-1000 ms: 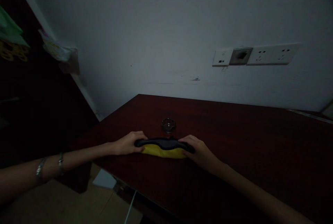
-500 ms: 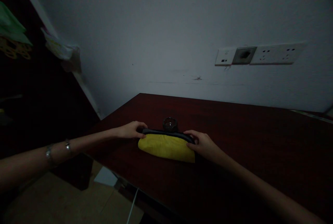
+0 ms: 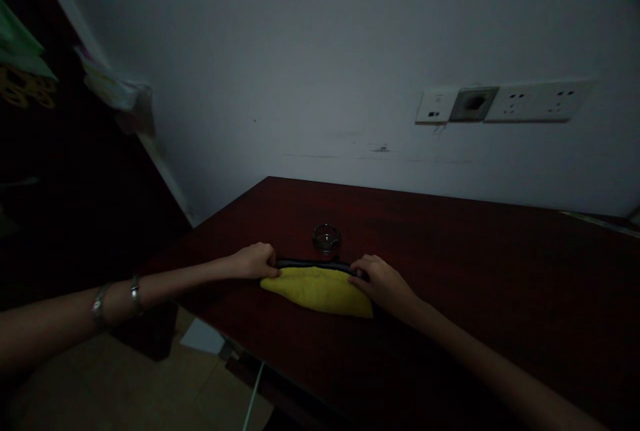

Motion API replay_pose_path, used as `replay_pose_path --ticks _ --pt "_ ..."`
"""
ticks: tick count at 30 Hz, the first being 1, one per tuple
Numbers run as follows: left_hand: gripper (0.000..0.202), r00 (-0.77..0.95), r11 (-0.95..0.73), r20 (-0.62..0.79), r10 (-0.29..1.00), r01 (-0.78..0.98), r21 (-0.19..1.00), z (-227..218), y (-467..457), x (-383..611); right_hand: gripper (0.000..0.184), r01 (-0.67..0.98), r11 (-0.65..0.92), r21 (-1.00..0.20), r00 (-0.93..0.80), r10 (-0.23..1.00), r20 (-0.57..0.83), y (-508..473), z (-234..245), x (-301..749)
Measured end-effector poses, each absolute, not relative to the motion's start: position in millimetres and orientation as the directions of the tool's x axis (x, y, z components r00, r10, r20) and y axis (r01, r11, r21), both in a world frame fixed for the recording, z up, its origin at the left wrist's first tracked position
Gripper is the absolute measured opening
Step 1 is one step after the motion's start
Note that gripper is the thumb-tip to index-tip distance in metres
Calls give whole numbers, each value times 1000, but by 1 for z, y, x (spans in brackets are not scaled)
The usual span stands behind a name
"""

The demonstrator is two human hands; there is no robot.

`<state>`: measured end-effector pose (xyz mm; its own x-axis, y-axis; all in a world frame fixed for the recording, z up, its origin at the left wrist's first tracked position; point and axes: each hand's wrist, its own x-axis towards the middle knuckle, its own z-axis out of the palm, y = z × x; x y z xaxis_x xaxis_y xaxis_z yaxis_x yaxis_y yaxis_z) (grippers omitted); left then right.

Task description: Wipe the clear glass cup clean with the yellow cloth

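Note:
A yellow cloth (image 3: 316, 289) with a dark band (image 3: 313, 263) along its far edge lies on the dark red-brown table (image 3: 425, 251). My left hand (image 3: 255, 261) pinches its left end, thumb on the yellow side and the other fingers behind. At the right end, my right hand (image 3: 380, 279) grips the dark band and the yellow edge between thumb and fingers. Whether the band is part of the cloth or a separate piece, I cannot tell in the dim light. Just beyond the cloth stands a round glass ashtray (image 3: 327, 237), apart from both hands.
A pale wall (image 3: 300, 71) rises behind the table, with a row of sockets (image 3: 500, 104) at the right. A white cable (image 3: 254, 394) hangs below the front edge. Bags and a green cloth (image 3: 20, 44) hang at the left.
Both hands have drawn slightly towards me with the cloth. The dark band looks thinner and flatter, and more room shows between it and the ashtray.

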<state>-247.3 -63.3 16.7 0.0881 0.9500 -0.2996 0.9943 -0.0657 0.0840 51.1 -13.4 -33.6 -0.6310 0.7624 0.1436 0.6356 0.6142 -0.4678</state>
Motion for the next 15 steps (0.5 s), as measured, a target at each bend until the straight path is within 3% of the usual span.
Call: replay_pose_path --ticks 4,7,12,15 --pt "25 154 -102 -146 977 945 312 15 -61 -252 18 608 565 -559 -604 785 136 -10 -37 51" --pt "25 150 -126 -43 988 929 349 11 -60 -256 17 586 512 -628 -557 818 147 -5 -38 52" --pt "15 156 -142 -39 987 960 243 -2 -59 -256 16 621 576 -532 -548 804 230 3 -36 51" --pt "15 141 -136 -93 986 989 63 -8 -61 -249 16 696 584 -417 -566 804 182 0 -31 48"
